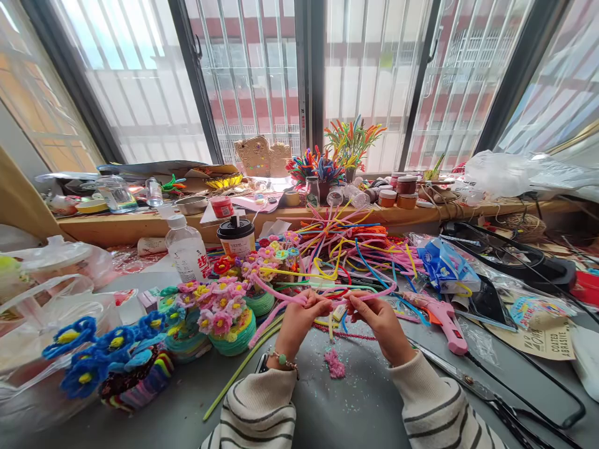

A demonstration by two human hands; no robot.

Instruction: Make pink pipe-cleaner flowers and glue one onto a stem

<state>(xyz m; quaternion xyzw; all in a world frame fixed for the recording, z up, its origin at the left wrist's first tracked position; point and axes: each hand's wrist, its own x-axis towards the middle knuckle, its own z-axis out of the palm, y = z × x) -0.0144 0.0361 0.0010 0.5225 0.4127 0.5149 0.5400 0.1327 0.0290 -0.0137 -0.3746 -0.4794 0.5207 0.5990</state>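
Observation:
Both hands are at the middle of the desk, a short gap apart. My left hand is closed on pink pipe cleaners, whose ends stick out to the left. My right hand pinches a pink pipe cleaner that loops up to the right behind the fingers. Below and between the hands, a small fuzzy pink piece lies on the grey desk among tiny scattered bits. Left of my left hand stand pots with pink pipe-cleaner flowers.
A heap of coloured pipe cleaners lies behind the hands. On the right are a pink glue gun and scissors. A bottle, a lidded cup and blue flowers stand on the left.

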